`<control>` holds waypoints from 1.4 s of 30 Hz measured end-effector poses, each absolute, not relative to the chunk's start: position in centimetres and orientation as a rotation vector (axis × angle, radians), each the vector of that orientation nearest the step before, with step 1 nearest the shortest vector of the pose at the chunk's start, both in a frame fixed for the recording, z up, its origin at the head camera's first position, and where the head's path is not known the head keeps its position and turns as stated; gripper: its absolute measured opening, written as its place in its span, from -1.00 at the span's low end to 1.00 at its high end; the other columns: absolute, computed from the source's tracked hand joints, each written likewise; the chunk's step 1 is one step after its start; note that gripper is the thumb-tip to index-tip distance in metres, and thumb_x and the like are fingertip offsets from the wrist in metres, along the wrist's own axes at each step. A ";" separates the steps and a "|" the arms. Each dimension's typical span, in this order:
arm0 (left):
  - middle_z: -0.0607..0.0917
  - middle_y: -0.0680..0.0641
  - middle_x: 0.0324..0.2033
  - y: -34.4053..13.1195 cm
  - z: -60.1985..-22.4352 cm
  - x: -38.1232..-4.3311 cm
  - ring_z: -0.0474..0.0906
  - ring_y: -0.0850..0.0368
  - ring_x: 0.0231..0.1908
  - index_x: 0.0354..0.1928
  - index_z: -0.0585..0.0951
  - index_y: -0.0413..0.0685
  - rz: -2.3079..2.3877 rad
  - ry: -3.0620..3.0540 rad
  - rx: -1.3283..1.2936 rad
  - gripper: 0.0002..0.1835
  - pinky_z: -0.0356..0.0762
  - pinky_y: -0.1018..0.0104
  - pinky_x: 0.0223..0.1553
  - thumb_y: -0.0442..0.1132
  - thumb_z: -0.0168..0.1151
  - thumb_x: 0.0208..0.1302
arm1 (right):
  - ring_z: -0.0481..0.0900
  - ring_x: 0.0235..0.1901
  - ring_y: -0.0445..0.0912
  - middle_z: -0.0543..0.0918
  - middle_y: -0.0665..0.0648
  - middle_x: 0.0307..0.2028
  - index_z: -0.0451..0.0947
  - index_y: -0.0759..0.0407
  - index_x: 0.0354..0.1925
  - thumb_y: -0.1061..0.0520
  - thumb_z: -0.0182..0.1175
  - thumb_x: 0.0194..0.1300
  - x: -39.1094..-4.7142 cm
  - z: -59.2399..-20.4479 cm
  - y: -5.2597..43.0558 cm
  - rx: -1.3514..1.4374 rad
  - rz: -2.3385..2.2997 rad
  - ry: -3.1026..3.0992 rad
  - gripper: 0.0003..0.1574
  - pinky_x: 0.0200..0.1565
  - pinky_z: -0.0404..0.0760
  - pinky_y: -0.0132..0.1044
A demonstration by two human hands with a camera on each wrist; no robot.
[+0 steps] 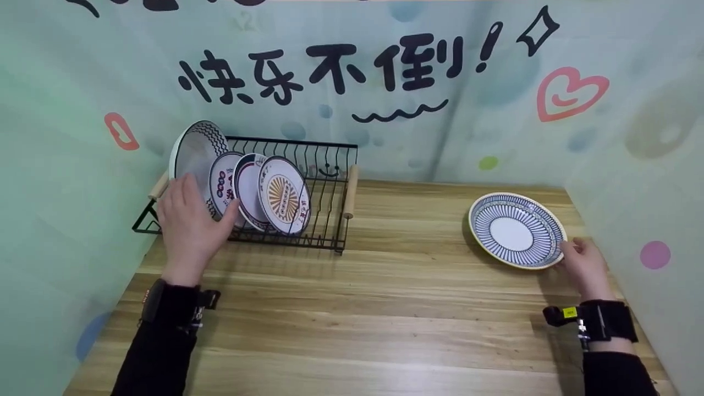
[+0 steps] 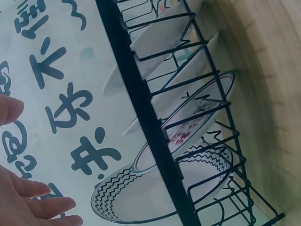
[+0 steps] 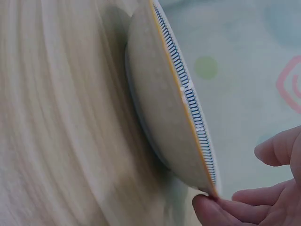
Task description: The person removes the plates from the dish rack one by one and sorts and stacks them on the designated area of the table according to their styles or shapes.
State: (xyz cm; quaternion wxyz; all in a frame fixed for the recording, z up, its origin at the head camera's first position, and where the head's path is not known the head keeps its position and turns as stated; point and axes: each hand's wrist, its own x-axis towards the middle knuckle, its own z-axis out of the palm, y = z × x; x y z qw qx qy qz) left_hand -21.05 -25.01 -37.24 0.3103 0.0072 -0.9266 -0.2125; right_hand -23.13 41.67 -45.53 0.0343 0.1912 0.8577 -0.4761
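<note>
a blue-patterned plate (image 1: 511, 234) sits at the right of a wooden table (image 1: 385, 308), its rim pinched between the fingertips of a person's right hand (image 1: 587, 269); whether it touches the wood cannot be told. at left, the left hand (image 1: 190, 225) holds nothing, thumb spread from the fingers, near a zigzag-edged bowl (image 1: 192, 148). the bowl stands tilted beside three smaller plates (image 1: 284, 195) in a black wire rack (image 1: 351, 192), before a pale green backdrop (image 1: 407, 129) lettered in black.
</note>
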 end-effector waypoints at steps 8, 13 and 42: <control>0.27 -0.50 0.32 -25.4 -36.5 -21.7 0.09 -0.42 0.37 0.38 0.19 -0.47 -0.554 -2.437 0.067 -0.08 -0.11 -0.33 0.38 0.09 0.28 0.24 | -0.02 0.41 0.44 -0.04 0.63 0.42 -0.29 0.55 0.46 -0.11 -0.22 0.50 -22.8 -44.1 41.3 0.488 -1.464 2.764 -0.04 0.38 0.08 0.24; 0.23 -0.49 0.35 -25.9 -36.1 -22.1 0.02 -0.42 0.40 0.41 0.14 -0.45 -0.579 -2.473 0.123 -0.05 -0.18 -0.31 0.40 0.12 0.25 0.26 | 0.01 0.41 0.42 -0.01 0.60 0.42 -0.26 0.53 0.48 -0.12 -0.21 0.50 -22.4 -43.9 41.0 0.455 -1.451 2.829 -0.04 0.38 0.09 0.24; 0.31 -0.47 0.28 -29.2 -37.7 -24.7 0.19 -0.38 0.31 0.34 0.19 -0.48 -0.612 -2.391 0.289 -0.18 0.15 -0.32 0.28 -0.02 0.24 0.26 | 0.30 0.26 0.40 0.37 0.55 0.25 0.17 0.53 0.37 0.18 0.04 0.44 -19.9 -45.8 38.4 0.220 -1.368 3.280 -0.32 0.34 0.17 0.23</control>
